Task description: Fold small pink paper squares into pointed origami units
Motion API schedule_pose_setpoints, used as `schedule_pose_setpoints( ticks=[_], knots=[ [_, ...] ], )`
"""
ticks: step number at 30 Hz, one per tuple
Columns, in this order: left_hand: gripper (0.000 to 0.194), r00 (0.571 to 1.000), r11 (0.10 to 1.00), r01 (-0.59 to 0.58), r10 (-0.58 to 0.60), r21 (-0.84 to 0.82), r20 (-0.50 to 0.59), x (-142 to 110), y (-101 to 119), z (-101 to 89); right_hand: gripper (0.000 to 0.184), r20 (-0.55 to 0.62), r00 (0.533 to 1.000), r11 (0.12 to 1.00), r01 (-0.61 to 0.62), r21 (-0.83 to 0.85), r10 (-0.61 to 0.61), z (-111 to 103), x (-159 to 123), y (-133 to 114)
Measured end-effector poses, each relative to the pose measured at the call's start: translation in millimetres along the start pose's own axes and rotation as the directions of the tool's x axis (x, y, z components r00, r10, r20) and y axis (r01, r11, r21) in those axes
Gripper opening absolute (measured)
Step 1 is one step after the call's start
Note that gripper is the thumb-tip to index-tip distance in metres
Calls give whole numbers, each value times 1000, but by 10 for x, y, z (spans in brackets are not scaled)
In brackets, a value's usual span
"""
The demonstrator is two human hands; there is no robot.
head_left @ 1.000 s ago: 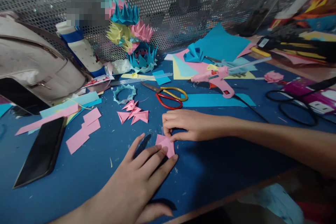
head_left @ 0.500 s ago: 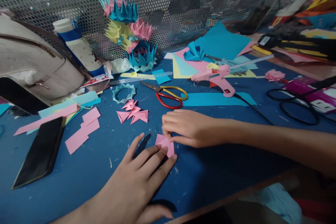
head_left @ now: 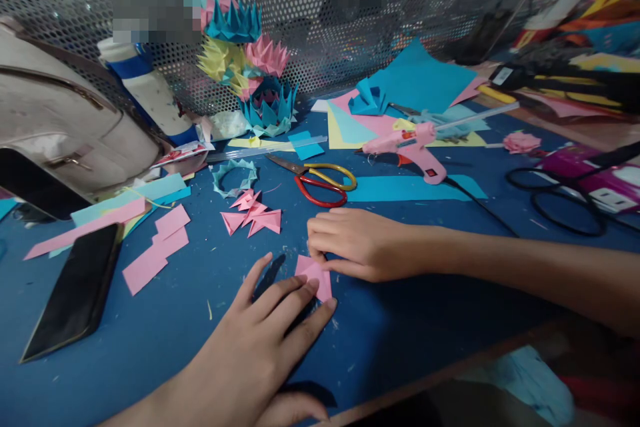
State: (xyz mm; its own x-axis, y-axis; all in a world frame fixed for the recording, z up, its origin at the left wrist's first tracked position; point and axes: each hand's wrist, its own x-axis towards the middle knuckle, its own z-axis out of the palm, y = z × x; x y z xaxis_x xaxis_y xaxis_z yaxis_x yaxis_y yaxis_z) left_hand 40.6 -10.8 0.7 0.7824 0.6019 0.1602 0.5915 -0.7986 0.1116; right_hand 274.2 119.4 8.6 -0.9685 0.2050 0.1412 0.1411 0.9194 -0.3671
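Observation:
A small folded piece of pink paper point(head_left: 321, 278) lies on the blue table. My left hand point(head_left: 275, 323) is spread out, with its fingertips resting on the paper's lower left part and its thumb apart. At the paper's upper right corner, the curled fingers and thumb of my right hand point(head_left: 356, 245) pinch the edge; its fingertips are partly hidden. Just beyond the hands sit several folded pink paper points point(head_left: 265, 219) and a light blue paper ring point(head_left: 216, 180). Flat pink paper pieces point(head_left: 145, 275) lie to the left.
Scissors point(head_left: 320, 197) with red and yellow handles and a pink glue gun point(head_left: 406, 143) lie beyond my right hand. A black phone point(head_left: 80, 293) is at the left, near a bag point(head_left: 45, 100) and a bottle point(head_left: 153, 90). Spiky paper pieces point(head_left: 270, 107) stand stacked behind.
Both hands stay in place on the pink paper. The whole view has shifted very slightly; nothing else visibly moves.

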Motion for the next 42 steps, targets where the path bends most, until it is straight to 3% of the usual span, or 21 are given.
schedule_pose_setpoints(
  ticks=[9,16,26,42],
  knots=[
    [77,998,999,-31,32,16,-59,-13,-15,33,21,-1,1000,1000,6,-5,-6,-2,-3,8],
    [88,1000,1000,-11,10,-29,-9,-6,-4,-7,20,-12,1000,1000,23,5,-23,3,-5,27],
    [85,998,998,-51,50,31,37,6,-38,-38,20,-10,1000,999,28,46,-27,-4,-4,48],
    [89,997,991,-68,71,112,-31,-3,-16,26,21,-21,999,998,47,35,-46,2,-6,55]
  ],
)
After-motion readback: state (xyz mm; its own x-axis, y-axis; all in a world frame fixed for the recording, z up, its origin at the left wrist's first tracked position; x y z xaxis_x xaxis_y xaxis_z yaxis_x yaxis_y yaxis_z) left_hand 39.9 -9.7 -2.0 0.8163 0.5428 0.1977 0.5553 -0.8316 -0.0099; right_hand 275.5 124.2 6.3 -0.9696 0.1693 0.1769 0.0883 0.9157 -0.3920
